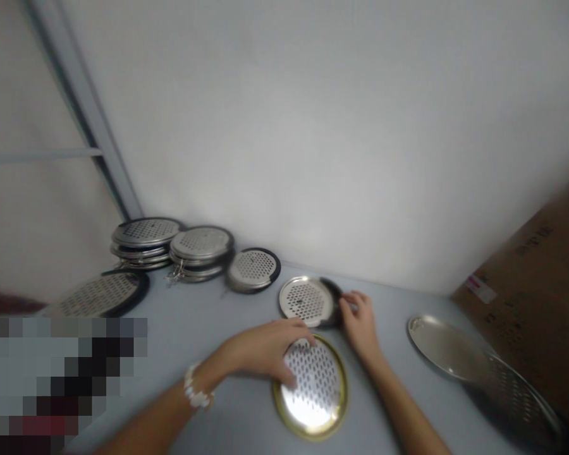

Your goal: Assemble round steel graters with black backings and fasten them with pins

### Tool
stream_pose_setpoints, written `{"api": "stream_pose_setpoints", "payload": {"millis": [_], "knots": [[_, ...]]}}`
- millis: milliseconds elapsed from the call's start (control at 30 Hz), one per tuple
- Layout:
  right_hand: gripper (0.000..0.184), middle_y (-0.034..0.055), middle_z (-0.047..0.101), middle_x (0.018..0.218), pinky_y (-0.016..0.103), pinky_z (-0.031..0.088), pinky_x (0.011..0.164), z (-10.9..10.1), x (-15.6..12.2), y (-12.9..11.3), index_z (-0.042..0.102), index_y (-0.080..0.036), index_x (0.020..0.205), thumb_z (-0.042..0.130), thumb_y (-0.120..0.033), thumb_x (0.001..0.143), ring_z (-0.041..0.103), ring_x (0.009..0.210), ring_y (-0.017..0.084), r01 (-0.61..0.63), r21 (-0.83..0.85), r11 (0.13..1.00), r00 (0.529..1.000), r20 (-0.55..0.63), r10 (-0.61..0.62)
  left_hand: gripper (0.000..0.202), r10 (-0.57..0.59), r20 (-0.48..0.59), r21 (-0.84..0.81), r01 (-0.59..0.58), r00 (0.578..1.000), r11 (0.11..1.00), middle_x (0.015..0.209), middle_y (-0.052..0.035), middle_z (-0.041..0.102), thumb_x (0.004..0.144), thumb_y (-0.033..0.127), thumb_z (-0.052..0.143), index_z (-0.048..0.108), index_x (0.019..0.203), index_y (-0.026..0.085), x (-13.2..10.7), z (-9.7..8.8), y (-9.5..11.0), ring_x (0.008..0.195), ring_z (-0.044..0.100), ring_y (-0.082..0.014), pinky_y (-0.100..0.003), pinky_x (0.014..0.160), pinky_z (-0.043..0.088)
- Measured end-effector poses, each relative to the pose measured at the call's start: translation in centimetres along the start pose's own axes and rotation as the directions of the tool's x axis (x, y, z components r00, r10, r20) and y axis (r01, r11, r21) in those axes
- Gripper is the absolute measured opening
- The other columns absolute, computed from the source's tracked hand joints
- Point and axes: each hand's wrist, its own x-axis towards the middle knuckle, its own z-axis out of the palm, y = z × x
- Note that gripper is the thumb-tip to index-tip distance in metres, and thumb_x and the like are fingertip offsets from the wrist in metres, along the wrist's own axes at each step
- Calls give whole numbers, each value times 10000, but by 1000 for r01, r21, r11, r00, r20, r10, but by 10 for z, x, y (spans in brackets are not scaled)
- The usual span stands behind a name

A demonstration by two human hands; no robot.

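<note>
- Grip of the left hand point(275, 349): thumb and fingertips apart on the upper left of a gold-rimmed, perforated silver disc point(314, 387), low in the head view; cannot tell whether it clamps.
- Grip of the right hand point(361, 325): fingers at the black edge of a round, perforated silver disc point(307, 301) just beyond; pinch unclear.
- Leftward: two stacks of black-edged, perforated metal discs point(201, 243).
- Rightward: plain, shiny silver disc point(448, 347), near brown cardboard point(526, 284).
- Underneath: smooth grey tabletop point(194, 328).
</note>
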Motion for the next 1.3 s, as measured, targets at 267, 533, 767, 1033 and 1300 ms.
{"api": "stream_pose_setpoints", "payload": {"millis": [267,533,767,1033,1300], "knots": [[289,118,562,1135,420,585,866,0,-1,0,716,-201,967,591,-440,866,597,1081,266,3,3,1000,1000,2,-3,527,11,-51,27,-9,999,1000,1240,-68,629,714,312,804,641,1212,251,1,11,0,1150,577,-267,-371,1006,418],[298,124,566,1139,426,573,879,0,-1,-2,713,-198,967,579,-446,869,588,1094,272,8,5,1000,1000,1,-8,460,55,-54,43,-53,997,998,1203,-68,669,809,367,739,634,1243,253,2,11,5,1166,552,-271,-371,1021,394],[297,113,588,1112,424,554,889,0,0,-1,711,-206,948,590,-462,860,589,1078,270,13,-3,1000,1000,28,-13,544,69,-7,50,-69,998,996,1164,-61,677,754,422,785,626,1247,254,2,11,6,1152,532,-278,-381,1032,363],[283,121,581,1109,430,547,885,0,-1,-3,703,-198,945,576,-440,872,584,1066,273,15,-17,1000,999,36,-14,597,86,20,81,-87,996,993,1171,-60,658,688,436,840,629,1211,242,6,12,-2,1150,537,-273,-387,1062,342],[285,121,577,1103,439,544,880,0,-1,-2,703,-196,954,571,-434,871,574,1079,282,18,-26,1000,999,37,-17,633,30,-20,157,-26,999,987,1250,-76,584,681,479,836,616,1230,254,7,22,-10,1196,505,-307,-405,1016,398]]}}
